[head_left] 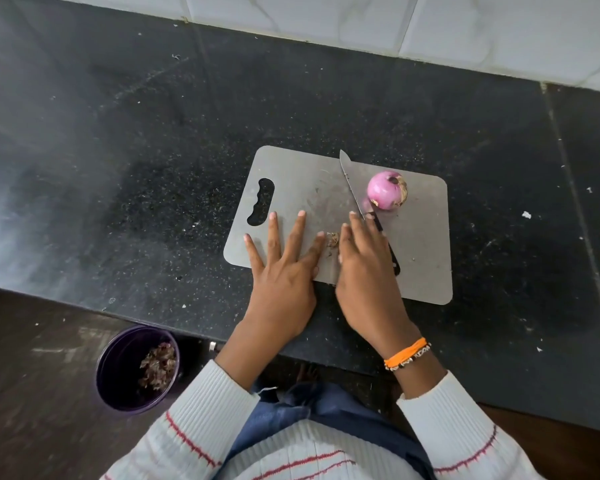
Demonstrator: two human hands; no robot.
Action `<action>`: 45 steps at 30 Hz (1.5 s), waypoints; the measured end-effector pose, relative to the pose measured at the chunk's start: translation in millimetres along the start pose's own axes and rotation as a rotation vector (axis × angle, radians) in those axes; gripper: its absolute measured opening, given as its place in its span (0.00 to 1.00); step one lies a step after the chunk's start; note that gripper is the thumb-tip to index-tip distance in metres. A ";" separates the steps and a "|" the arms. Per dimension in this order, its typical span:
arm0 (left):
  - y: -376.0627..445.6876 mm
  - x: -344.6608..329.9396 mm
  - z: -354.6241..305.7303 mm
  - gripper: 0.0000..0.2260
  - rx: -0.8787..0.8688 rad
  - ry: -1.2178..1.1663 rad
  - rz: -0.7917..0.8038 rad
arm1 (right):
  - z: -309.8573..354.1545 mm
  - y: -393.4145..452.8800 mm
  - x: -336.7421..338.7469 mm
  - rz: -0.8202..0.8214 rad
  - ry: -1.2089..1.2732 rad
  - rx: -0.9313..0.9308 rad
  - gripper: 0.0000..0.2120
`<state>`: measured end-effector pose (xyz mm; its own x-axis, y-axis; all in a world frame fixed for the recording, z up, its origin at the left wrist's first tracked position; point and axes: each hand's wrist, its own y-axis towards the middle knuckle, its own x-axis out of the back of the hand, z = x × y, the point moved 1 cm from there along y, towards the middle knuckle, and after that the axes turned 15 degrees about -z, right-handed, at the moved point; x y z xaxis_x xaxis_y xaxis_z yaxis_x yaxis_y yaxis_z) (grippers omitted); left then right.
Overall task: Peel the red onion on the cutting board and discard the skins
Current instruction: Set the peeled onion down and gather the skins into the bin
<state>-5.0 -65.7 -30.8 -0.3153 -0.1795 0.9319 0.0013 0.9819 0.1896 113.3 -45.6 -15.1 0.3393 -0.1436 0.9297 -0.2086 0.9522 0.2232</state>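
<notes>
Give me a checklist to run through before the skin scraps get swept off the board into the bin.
1. Onion peeled: ok, pink flesh shows; a brownish patch remains at one end.
2. Scraps gathered: ok, a small pile of skin scraps lies between left hand and right hand.
3. Hands free: ok, both lie flat with straight fingers on the cutting board.
4. Knife out of the way: not ok, it lies on the board and its handle runs under the right hand.
5. Bin reachable: ok, it stands on the floor below the counter edge, already holding skins.
6. Onion stable: cannot tell.
</notes>
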 end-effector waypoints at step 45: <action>-1.5 0.3 3.6 0.18 0.237 -0.349 -0.336 | -8.1 13.7 -15.8 -0.090 0.099 0.166 0.04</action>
<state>-8.6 -67.0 -32.0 -0.5584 -0.4945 0.6660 -0.3553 0.8681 0.3467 112.5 -28.1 -29.1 0.4499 -0.1913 0.8724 -0.3192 0.8778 0.3571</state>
